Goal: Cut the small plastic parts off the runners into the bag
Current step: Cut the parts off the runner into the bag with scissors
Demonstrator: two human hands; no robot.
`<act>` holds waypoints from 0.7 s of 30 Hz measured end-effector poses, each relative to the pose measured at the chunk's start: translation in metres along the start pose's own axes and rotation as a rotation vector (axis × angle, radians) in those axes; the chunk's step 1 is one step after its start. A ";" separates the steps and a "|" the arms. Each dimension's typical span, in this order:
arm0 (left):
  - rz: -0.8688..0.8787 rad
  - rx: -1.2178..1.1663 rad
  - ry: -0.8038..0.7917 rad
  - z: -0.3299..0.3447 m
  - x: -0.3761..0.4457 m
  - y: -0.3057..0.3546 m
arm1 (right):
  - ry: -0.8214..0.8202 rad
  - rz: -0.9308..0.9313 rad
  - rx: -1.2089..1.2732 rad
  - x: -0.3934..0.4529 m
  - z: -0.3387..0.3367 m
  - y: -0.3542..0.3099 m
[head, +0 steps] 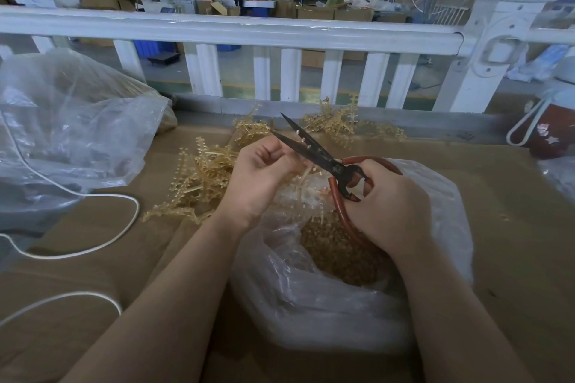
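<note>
A brown cardboard-covered table fills the lower two thirds of the frame, with a white railing running across the upper third and a workshop with boxes, screens and a few people behind it. At the left edge, middle height, sits a large crumpled clear plastic bag; a white cord loops over the table below it.

Lower centre, an open clear bag holds a heap of small amber plastic parts – the mouth of this bag lies directly under both hands. Just above and to the left of it, in the centre of the frame, a loose pile of amber runners spreads over the table, with more runners lying farther up near the railing's base. A dark red mug with a white handle stands at the right edge.

The right hand is curled through the red loop handles of black scissors; the blades point to the upper left and are parted. The left hand, centre frame, has its fingers closed in a pinch on one runner – held above the open bag, its upper end passing between the blades. A few pale stubs of the runner show along the blade edge.
</note>
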State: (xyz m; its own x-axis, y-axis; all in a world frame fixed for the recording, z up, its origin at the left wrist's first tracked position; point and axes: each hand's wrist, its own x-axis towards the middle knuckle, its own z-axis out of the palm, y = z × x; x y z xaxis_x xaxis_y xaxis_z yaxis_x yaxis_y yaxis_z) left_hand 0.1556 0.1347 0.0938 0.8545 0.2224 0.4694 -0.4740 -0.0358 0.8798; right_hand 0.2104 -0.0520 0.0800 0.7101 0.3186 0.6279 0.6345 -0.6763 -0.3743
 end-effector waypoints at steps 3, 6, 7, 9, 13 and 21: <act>-0.007 -0.009 -0.021 0.001 0.000 0.001 | 0.002 -0.004 -0.012 0.000 0.000 0.002; -0.019 -0.017 -0.032 0.001 -0.001 0.002 | -0.018 -0.002 -0.036 0.000 0.001 0.004; -0.023 -0.017 -0.034 0.001 -0.001 0.002 | -0.020 -0.003 -0.034 -0.001 0.001 0.004; -0.021 -0.023 -0.027 0.002 -0.001 0.003 | -0.011 -0.010 -0.025 -0.001 0.001 0.004; 0.005 -0.043 0.014 0.002 -0.001 0.004 | -0.018 0.005 -0.021 -0.001 0.002 0.004; 0.028 0.030 0.008 0.001 -0.001 0.004 | -0.038 -0.005 0.011 -0.002 0.002 0.006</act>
State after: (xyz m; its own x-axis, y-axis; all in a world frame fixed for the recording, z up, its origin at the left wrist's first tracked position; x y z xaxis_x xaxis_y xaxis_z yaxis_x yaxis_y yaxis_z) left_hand 0.1532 0.1330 0.0975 0.8390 0.2291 0.4936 -0.4913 -0.0711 0.8681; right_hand 0.2135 -0.0550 0.0753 0.7178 0.3469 0.6037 0.6413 -0.6671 -0.3792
